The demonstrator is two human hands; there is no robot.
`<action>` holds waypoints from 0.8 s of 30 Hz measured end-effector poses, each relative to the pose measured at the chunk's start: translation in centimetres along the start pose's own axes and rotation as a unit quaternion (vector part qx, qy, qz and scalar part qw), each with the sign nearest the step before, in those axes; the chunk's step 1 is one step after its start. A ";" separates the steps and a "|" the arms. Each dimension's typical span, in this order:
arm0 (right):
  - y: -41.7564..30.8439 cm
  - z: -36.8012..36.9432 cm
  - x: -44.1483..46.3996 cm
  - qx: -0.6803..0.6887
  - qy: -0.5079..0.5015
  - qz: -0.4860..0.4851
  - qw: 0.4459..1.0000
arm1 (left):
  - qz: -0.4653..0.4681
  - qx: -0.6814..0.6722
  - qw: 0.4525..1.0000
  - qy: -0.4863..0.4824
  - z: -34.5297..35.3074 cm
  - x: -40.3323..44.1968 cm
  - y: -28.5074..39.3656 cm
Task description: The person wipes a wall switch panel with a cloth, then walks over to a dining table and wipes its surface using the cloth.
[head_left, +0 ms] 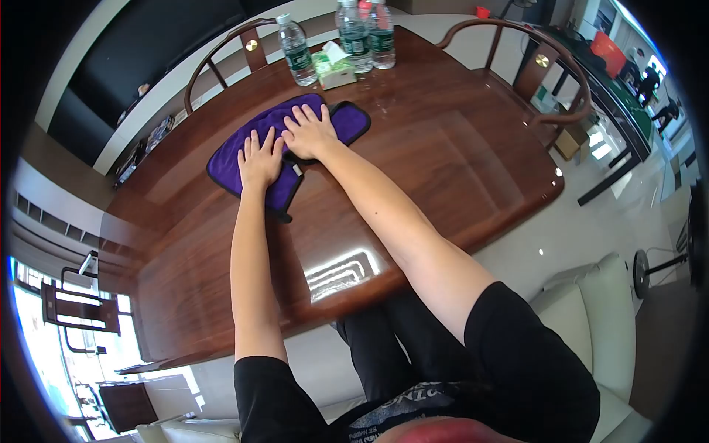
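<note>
A purple cloth with dark edging [230, 164] lies partly folded on the glossy brown wooden table [436, 148]. Flat on its middle rests my left hand [260, 161], fingers stretched out and a little apart. My right hand [310, 134] presses on the cloth just to the right, its fingers spread, with the thumb close to my left hand. One flap of the cloth sticks out to the right beyond my right hand, and another hangs toward me, with a small white tag near it. Parts of the cloth under both palms are hidden.
Several water bottles [297, 53] stand at the table's far side, beside a green and white tissue pack [334, 68]. Wooden armchairs [543, 70] are at the far edge. A pale sofa [591, 317] sits to the right, and a fan [641, 273] stands beyond it.
</note>
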State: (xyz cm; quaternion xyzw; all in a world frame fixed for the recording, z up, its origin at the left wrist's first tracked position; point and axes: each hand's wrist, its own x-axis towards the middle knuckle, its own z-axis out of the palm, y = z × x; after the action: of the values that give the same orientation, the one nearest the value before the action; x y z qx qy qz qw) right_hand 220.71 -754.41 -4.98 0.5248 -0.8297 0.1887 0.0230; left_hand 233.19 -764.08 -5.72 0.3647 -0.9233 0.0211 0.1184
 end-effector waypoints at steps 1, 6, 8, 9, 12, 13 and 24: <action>0.1 -0.4 -1.4 0.003 0.002 0.001 1.000 | 0.008 0.002 1.000 -0.001 -0.3 -1.2 0.5; 0.7 -2.0 -8.1 -0.012 0.006 0.001 1.000 | 0.025 0.005 1.000 -0.008 -1.5 -7.2 3.0; 0.7 -2.6 -10.6 -0.005 0.009 0.004 1.000 | 0.028 0.002 0.999 -0.018 -2.2 -9.6 3.9; 0.7 -3.1 -12.0 0.005 0.007 0.003 1.000 | 0.036 0.007 0.999 -0.017 -2.2 -10.6 4.2; 0.7 -4.1 -15.7 0.012 0.003 0.008 1.000 | 0.048 0.015 0.998 -0.025 -2.7 -13.7 5.5; 0.9 -4.3 -16.8 0.013 0.005 0.007 1.000 | 0.056 0.020 0.998 -0.027 -2.7 -14.3 6.2; 11.3 -8.7 -26.6 -0.021 0.058 0.102 0.993 | 0.119 0.004 0.992 -0.042 -1.0 -17.6 21.8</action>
State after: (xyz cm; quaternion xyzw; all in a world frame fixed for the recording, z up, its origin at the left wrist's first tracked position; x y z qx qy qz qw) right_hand 221.27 -724.30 -6.48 0.4248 -0.8800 0.2030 0.0624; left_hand 231.02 -736.18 -7.79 0.2528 -0.9643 0.0235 0.0750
